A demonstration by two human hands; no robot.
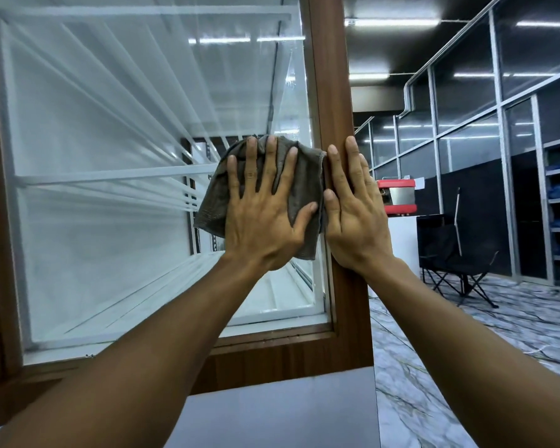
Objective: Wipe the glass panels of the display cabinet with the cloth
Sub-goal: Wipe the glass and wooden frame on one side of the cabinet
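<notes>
Head view: L hand [265, 218], fingers spread flat, presses cloth [212, 198] on glass panel [110, 189] near its R edge; R hand [353, 221], flat, holding nothing, braces on frame post [330, 92] alongside; remaining glass lies left of and above both hands.

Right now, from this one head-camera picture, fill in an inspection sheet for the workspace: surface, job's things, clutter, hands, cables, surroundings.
Surface: upright glass panel in a brown wooden frame; white shelves behind it.
Job's things: grey cloth flat against the glass, near the panel's right edge.
Clutter: nothing seen.
Hands: left hand presses the cloth with spread, straight fingers; right hand rests flat on the wooden frame.
Cables: nothing seen for certain; floor lines may be marble veining.
Surroundings: marble-patterned floor, black folding chair, red machine on a white counter, glass partitions.
</notes>
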